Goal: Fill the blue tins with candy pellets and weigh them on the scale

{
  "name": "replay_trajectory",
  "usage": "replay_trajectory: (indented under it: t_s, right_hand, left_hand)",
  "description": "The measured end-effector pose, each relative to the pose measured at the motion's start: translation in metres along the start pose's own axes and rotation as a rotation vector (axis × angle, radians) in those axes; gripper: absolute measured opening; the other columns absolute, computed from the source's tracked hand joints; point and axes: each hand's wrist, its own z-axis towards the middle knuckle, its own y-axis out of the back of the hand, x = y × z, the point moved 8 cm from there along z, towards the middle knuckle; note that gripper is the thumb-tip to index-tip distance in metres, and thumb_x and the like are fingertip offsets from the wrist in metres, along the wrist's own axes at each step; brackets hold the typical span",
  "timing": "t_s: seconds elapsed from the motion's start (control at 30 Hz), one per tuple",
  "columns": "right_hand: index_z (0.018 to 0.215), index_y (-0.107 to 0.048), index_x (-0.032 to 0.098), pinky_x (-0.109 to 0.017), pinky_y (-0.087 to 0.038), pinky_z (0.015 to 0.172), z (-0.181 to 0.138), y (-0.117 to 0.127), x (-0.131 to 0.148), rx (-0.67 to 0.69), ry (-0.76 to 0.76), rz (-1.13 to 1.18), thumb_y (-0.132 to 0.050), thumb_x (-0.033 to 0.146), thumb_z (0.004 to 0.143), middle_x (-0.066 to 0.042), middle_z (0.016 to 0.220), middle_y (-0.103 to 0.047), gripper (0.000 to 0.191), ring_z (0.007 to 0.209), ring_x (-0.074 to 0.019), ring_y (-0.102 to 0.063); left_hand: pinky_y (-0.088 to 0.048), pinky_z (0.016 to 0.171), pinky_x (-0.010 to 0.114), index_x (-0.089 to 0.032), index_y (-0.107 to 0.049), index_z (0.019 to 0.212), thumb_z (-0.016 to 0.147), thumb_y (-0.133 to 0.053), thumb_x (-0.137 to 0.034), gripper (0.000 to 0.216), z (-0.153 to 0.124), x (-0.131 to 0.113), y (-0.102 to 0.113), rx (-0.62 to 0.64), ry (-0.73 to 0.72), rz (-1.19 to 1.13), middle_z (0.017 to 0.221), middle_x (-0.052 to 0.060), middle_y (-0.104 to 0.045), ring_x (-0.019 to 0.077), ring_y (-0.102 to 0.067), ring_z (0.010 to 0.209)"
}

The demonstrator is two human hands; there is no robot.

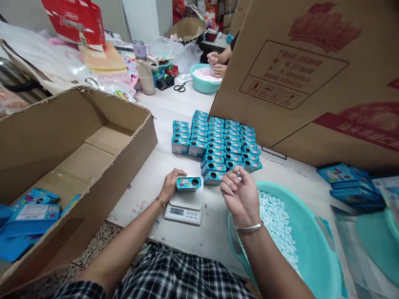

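A small blue box (188, 184) with a dark round hole in its top stands on a white digital kitchen scale (183, 211). My left hand (171, 185) is closed around the box's left side, its fingertips at the far edge. Above the near edge of the teal basin (314, 224) my right hand (238, 193) is raised, palm up with fingers curled. A small pale candy (239, 173) appears pinched at its thumb and fingertip. Many pale blue candies (276, 224) lie in the basin, partly hidden by my right forearm.
Rows of blue boxes (215, 141) stand beyond the scale. An open cardboard box (124, 166) with blue packs is at left; a large carton (305, 83) blocks the right. At the back, a co-worker's hands (218, 66) are over another basin (205, 86), near scissors (180, 87).
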Motion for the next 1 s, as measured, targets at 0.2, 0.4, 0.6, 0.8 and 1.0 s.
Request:
replay_trajectory:
  t_s: [0.2,0.4,0.6,0.8,1.0]
  right_hand:
    - [0.077,-0.05,0.019,-0.016,-0.026,0.036,-0.02,0.017,0.008,-0.01,0.016,0.01,-0.059,0.025,0.092,0.01,0.057,-0.034,0.018,0.041,-0.0048,-0.032]
    - [0.077,-0.049,0.02,-0.017,-0.035,0.043,-0.032,0.045,0.017,-0.062,0.092,0.015,-0.061,0.027,0.091,0.009,0.062,-0.038,0.02,0.046,-0.0057,-0.038]
    - [0.074,-0.051,0.021,-0.019,-0.049,0.057,-0.036,0.057,0.021,-0.126,0.214,-0.045,-0.068,0.03,0.085,0.005,0.071,-0.052,0.023,0.061,-0.0082,-0.052]
    - [0.073,-0.055,0.02,-0.023,-0.053,0.065,-0.037,0.036,0.003,-0.118,0.274,-0.028,-0.07,0.031,0.083,0.005,0.068,-0.052,0.02,0.063,-0.0095,-0.054]
    - [0.073,-0.056,0.021,-0.025,-0.051,0.07,-0.029,0.017,-0.023,-0.047,0.367,-0.066,-0.067,0.038,0.087,0.006,0.064,-0.048,0.026,0.062,-0.0097,-0.05]
  left_hand:
    - [-0.045,0.106,0.041,-0.013,-0.074,0.09,0.099,-0.027,-0.063,0.069,-0.04,-0.004,-0.021,0.013,-0.041,0.013,0.107,0.013,-0.072,0.0261,-0.064,0.112]
    - [-0.032,0.119,0.045,-0.015,-0.065,0.123,0.092,-0.027,-0.076,0.078,-0.055,-0.045,-0.012,0.08,-0.186,0.038,0.137,0.014,-0.059,0.028,-0.048,0.136]
    - [-0.037,0.115,0.05,-0.023,-0.056,0.136,0.07,-0.076,-0.065,0.081,-0.072,-0.102,-0.031,0.396,-0.464,0.252,0.14,0.016,-0.056,0.0333,-0.049,0.134]
    - [-0.044,0.105,0.048,-0.023,-0.06,0.128,0.07,-0.084,-0.048,0.067,-0.072,-0.12,-0.05,0.407,-0.544,0.371,0.127,0.013,-0.066,0.0305,-0.059,0.121]
    - [-0.038,0.106,0.049,-0.025,-0.066,0.109,0.075,-0.081,-0.037,0.039,-0.068,-0.114,-0.063,0.401,-0.501,0.452,0.111,0.007,-0.073,0.0277,-0.066,0.107]
